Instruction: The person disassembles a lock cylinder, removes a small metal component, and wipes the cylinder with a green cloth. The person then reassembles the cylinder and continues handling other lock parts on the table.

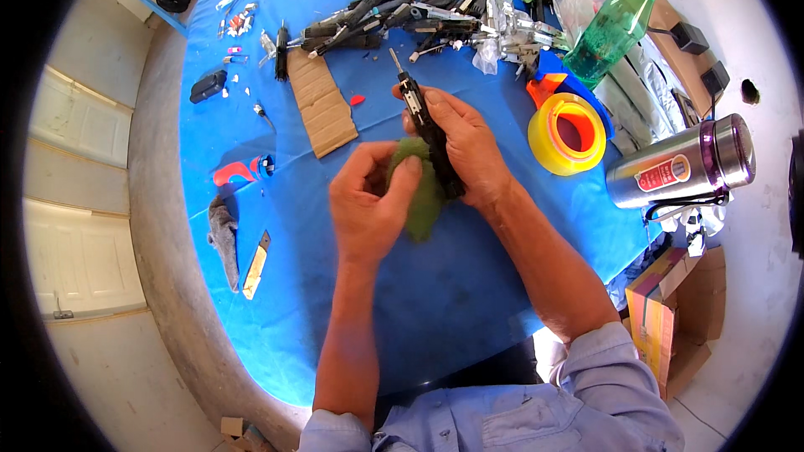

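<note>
My right hand (pixel 473 146) is closed round a long black mechanical part (pixel 427 130) with a thin metal rod at its far end and light metal pieces along its upper side. It is held tilted above the blue-covered table. My left hand (pixel 368 197) pinches a green cloth (pixel 425 201) and presses it against the left side of the black part. Part of the cloth is hidden by the left fingers. Just beyond the hands, a strip of brown cardboard (pixel 320 105) lies on the table, with a small red piece (pixel 358 100) beside it.
A heap of black and metal parts (pixel 435 17) covers the far middle. On the right stand a green bottle (pixel 615 29), a yellow tape roll (pixel 567 134) and a steel flask (pixel 678 163). A red-handled tool (pixel 243 171), grey rag (pixel 224 238) and cutter knife (pixel 257 266) lie left.
</note>
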Action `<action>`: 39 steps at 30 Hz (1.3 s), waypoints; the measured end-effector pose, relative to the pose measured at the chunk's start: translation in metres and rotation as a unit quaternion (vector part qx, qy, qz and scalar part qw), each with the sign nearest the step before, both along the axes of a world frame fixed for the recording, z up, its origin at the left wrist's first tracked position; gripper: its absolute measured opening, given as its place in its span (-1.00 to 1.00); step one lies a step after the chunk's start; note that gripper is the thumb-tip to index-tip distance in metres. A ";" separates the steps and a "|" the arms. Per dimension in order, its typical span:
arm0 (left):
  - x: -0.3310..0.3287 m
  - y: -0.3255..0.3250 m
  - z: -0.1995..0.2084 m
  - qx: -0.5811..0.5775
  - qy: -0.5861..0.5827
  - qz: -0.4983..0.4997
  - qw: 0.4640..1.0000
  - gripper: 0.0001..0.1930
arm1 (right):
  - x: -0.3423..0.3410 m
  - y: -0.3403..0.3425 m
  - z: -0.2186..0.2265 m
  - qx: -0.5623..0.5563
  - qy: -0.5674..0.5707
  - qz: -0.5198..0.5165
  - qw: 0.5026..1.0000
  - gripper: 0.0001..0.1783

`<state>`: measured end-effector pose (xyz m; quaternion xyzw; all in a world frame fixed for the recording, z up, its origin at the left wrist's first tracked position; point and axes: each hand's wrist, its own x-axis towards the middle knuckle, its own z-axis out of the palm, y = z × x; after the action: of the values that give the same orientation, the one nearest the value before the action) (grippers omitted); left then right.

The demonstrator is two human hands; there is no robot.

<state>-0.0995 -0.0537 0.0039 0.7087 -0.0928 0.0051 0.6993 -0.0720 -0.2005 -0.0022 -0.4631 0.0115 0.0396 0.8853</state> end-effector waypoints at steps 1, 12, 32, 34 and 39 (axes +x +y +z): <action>-0.002 -0.003 0.000 -0.001 -0.015 0.004 1.000 -0.87 | 0.000 0.000 -0.001 -0.004 -0.001 -0.002 1.000 -0.61; 0.003 -0.009 -0.017 0.172 -0.211 0.106 0.956 -0.84 | -0.002 0.013 -0.013 -0.136 -0.053 -0.041 0.988 -0.63; 0.004 0.001 -0.012 0.001 0.060 0.059 0.996 -0.95 | -0.009 0.023 -0.007 -0.182 -0.089 -0.069 0.977 -0.64; 0.000 0.000 -0.009 0.154 -0.034 0.081 0.984 -0.98 | -0.007 0.022 -0.008 -0.219 -0.080 -0.073 0.970 -0.64; 0.003 -0.002 -0.010 0.172 -0.170 0.066 0.968 -0.97 | -0.007 0.014 -0.005 -0.158 -0.043 -0.043 0.986 -0.64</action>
<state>-0.0967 -0.0552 -0.0059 0.8118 -0.1625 0.1555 0.5389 -0.0786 -0.1867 -0.0076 -0.5972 -0.0008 -0.0208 0.8019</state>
